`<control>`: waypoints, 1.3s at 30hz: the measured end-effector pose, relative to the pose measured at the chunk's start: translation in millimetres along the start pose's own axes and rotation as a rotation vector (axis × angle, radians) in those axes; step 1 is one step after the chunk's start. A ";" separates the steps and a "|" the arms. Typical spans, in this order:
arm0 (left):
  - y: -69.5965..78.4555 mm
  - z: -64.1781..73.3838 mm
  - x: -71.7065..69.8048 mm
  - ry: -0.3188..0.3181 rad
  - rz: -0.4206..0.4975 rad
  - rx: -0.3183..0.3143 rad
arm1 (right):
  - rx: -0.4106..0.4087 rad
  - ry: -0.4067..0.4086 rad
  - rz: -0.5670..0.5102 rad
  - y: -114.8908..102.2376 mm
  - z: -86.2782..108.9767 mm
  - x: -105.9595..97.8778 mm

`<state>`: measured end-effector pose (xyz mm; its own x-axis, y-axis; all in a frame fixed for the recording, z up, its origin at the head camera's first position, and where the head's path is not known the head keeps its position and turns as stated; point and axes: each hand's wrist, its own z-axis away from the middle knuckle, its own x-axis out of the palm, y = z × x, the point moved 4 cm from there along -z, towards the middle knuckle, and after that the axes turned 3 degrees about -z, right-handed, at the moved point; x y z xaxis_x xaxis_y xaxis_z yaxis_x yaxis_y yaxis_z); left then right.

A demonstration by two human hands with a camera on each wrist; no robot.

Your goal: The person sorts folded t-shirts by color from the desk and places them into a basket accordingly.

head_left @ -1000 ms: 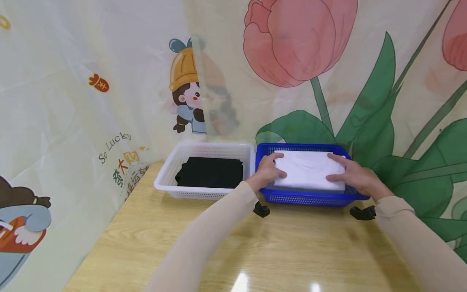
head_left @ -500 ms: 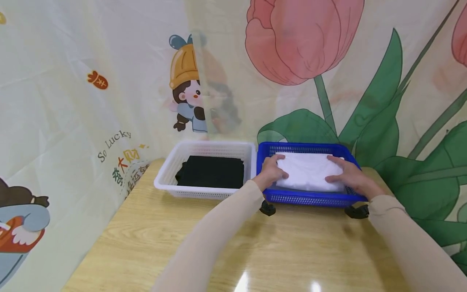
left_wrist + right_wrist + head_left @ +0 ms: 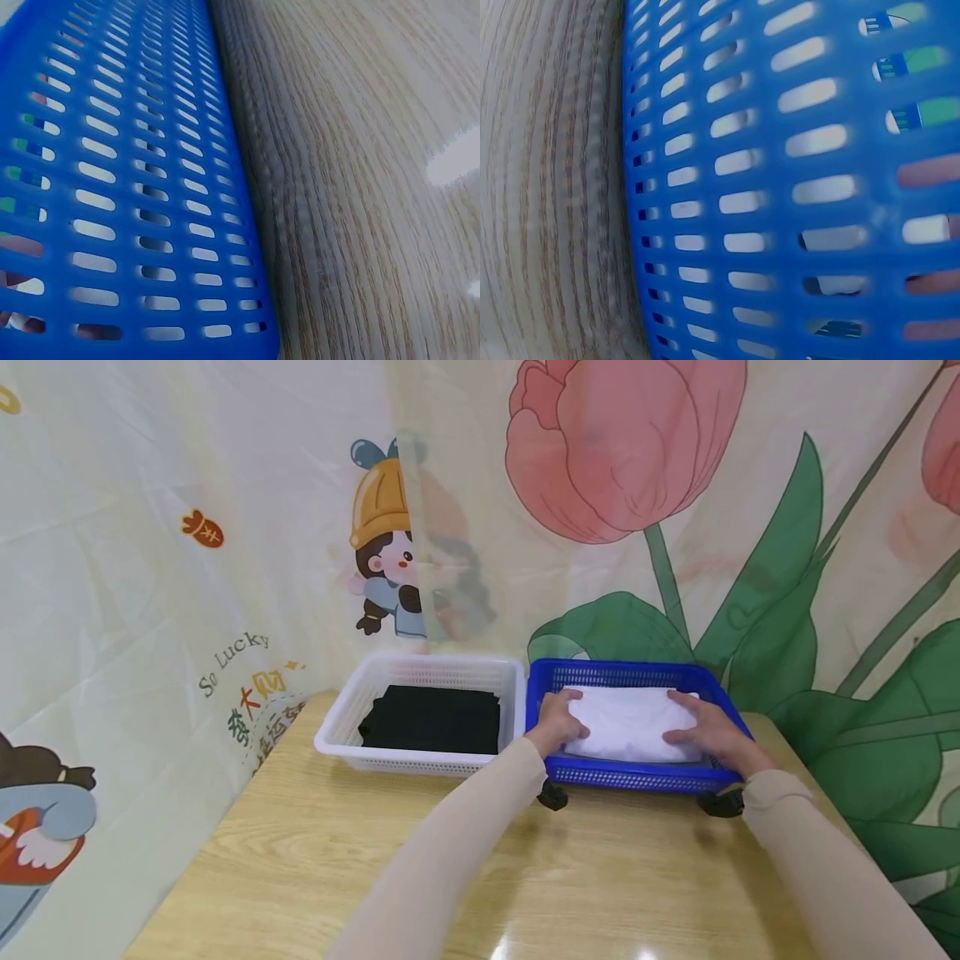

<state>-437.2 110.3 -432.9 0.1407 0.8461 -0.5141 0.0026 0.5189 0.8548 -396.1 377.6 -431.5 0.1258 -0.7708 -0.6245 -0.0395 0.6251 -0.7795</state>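
A folded white cloth lies within the blue slotted basket. My left hand grips its left end, thumb on the near side and fingers toward the far side. At the right end, my right hand holds it the same way, thumb and forefinger spread over the top. In the left wrist view the basket's wall fills the left half, with white cloth and bits of fingers showing through the slots. The right wrist view looks at the basket's wall too, with fingers partly visible through it.
A white slotted basket stands directly left of the blue one, holding folded black cloth. Both are on a wood-grain table. A printed curtain hangs right behind them.
Both hands have brought the white cloth slightly lower and nearer the front rim inside the blue basket. My right hand has shifted a little left. The white basket and black cloth have stayed put.
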 end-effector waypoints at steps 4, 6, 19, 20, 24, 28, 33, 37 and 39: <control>-8.2 -6.9 5.5 -0.017 -0.042 -0.043 | 0.010 -0.004 0.007 5.7 0.7 4.4; -11.4 -12.0 8.4 -0.025 -0.056 -0.055 | 0.020 -0.004 0.015 8.0 1.0 5.3; -14.5 -20.1 11.7 -0.041 -0.156 -0.071 | 0.017 -0.040 0.053 13.1 -6.5 5.9; -14.1 -19.5 11.6 -0.044 -0.164 -0.071 | 0.017 -0.039 0.055 13.3 -6.4 5.7; -15.8 -22.6 13.7 -0.055 -0.188 -0.088 | 0.020 -0.049 0.071 13.7 -7.0 5.7; -16.9 -23.7 16.2 -0.067 -0.214 -0.091 | 0.036 -0.072 0.109 10.8 -4.4 6.6; -13.1 -13.9 13.2 -0.075 -0.240 -0.082 | 0.022 -0.116 0.119 6.5 -0.1 7.2; -5.7 -3.6 6.2 -0.090 -0.220 -0.036 | -0.001 -0.168 0.139 -5.3 7.7 2.2; 0.0 3.8 0.2 -0.120 -0.211 -0.005 | -0.014 -0.186 0.166 -13.1 13.5 -2.1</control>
<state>-433.4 110.1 -432.7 0.2541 0.6985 -0.6689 0.0391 0.6837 0.7287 -382.5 372.7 -419.3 0.2971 -0.6209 -0.7254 -0.0886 0.7385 -0.6684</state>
